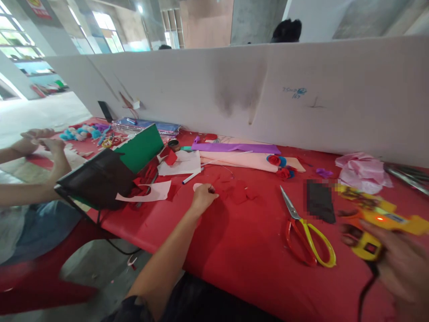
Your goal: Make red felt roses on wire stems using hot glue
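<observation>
Right hand grips one yellow glue gun, right of one pair of scissors; gun label unreadable. Left hand, left of scissors, curls by one pink piece; cannot tell if gripping. Beyond scissors: two red-blue flowers; board, blue handwriting, lower line apparently "167".

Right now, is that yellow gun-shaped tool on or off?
Apparently on: a red-orange light glows on the yellow tool gripped in the right hand.

Right of the scissors, the right hand grips a yellow glue gun; left of the scissors, the left hand overlaps a small pale-pink piece.
</observation>
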### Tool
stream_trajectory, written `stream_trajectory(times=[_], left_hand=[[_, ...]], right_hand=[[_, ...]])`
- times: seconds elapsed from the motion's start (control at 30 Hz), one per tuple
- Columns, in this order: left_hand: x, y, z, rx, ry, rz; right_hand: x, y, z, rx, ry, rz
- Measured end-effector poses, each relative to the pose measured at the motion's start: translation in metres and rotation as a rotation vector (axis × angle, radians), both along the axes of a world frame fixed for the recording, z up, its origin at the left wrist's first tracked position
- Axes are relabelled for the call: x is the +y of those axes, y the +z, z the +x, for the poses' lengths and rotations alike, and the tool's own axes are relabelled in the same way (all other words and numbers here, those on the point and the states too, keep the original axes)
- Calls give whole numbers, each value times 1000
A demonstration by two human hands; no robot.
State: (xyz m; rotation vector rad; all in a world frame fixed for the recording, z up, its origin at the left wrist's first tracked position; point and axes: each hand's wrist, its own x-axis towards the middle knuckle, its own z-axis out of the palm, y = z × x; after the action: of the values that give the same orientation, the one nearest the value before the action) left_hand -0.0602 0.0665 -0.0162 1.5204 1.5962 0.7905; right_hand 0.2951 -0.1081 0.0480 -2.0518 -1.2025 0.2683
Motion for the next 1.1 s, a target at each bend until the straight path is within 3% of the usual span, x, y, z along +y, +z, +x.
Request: stream_trajectory(times=[0.03,0.1,0.17,0.27,0.4,0.67,1.1], left_hand=[[-3,1,1,-26,-5,-11],[-11,5,5,-89,-32,-50],[-22,9,14,-151,-86,-99],[-40,13,32,-203,-186,-172],[-51,8,50,-158,-252,-219],[-44,-1,46,-3,-295,-158],[-38,2,46,59,-330,-140]], right_hand=[[3,2,-17,99,40,3],[7,4,-49,567,164,31],[11,4,-74,724,238,18],[14,-1,-94,724,293,-9],[9,-15,-98,718,309,-69],[-11,-45,-102,476,403,-261],[11,-28,-127,212,555,-196]])
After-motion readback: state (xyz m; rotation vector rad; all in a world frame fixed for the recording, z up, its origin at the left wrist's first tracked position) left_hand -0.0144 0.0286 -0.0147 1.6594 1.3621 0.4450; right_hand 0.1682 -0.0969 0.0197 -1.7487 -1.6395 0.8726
